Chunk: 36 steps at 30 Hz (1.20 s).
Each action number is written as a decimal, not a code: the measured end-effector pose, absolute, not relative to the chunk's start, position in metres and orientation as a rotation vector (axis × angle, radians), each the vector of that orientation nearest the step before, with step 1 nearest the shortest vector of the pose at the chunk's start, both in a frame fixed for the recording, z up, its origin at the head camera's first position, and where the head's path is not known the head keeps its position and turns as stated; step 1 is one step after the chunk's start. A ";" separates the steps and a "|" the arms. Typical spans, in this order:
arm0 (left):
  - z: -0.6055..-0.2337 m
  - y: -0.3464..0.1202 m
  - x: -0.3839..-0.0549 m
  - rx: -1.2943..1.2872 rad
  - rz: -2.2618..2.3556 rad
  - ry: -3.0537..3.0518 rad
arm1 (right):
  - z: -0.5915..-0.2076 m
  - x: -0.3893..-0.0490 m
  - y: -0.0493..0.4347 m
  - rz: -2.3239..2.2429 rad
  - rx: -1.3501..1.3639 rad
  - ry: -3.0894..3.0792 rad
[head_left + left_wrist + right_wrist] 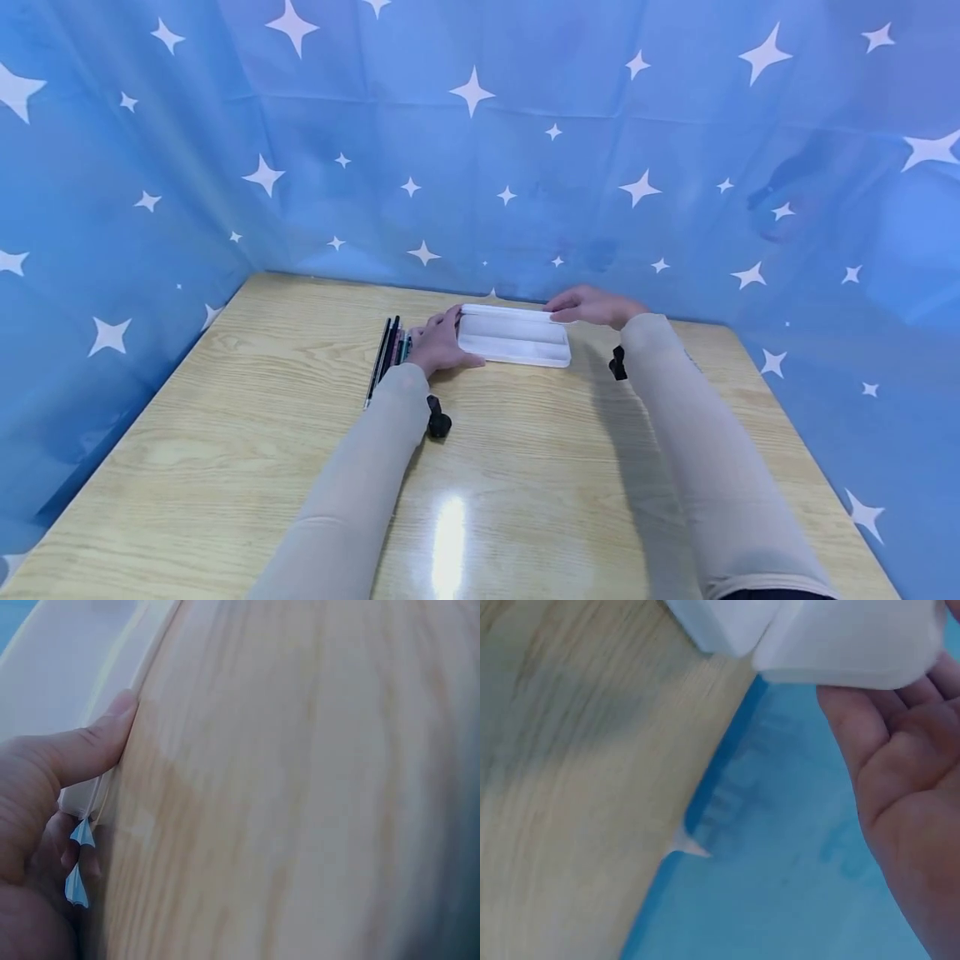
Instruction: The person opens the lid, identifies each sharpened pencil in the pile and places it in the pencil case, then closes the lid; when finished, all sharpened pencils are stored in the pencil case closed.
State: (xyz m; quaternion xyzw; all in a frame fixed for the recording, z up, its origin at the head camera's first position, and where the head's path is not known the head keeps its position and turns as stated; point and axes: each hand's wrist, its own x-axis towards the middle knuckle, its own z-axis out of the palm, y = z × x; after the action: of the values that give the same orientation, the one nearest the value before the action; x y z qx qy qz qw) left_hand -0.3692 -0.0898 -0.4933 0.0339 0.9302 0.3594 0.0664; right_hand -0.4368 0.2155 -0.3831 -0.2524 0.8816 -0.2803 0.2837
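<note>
A white plastic pencil case [513, 352] lies near the back of the table with its lid [510, 313] raised along the far side. My left hand [438, 343] grips the case's left end, the thumb [97, 742] along its front wall. At the far right corner, my right hand [596, 307] pinches the edge of the lid; in the right wrist view the fingers go behind the white lid [855, 645] and are partly hidden. Several slim pens or pencils [383, 354] lie side by side left of the left hand, partly covered by it.
The light wooden table [225, 433] ends at a blue curtain with white stars [450, 183] close behind the case. Small light-blue pointed pieces [77, 889] show under the left hand; what they belong to is unclear. A black wrist device [438, 421] sits beside the left sleeve.
</note>
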 end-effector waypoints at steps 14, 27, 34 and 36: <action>-0.492 -0.090 -0.360 0.091 1.082 2.823 | -0.401 -0.443 0.213 -1.049 -0.515 2.556; -0.491 -0.087 -0.362 0.132 1.044 2.866 | -0.427 -0.471 0.199 -1.175 -0.335 2.717; -0.489 -0.088 -0.362 0.096 1.085 2.832 | -0.434 -0.487 0.190 -1.123 -0.207 2.725; -0.490 -0.089 -0.364 0.092 1.090 2.829 | -0.433 -0.488 0.187 -1.116 -0.185 2.727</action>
State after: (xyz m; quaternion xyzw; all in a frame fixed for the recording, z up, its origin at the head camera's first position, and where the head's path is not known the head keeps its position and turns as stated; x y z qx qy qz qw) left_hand -0.3642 -0.0890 -0.4901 0.0304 0.9313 0.3589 0.0541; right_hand -0.4878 0.1871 -0.4332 -0.0623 0.9195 -0.3765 0.0945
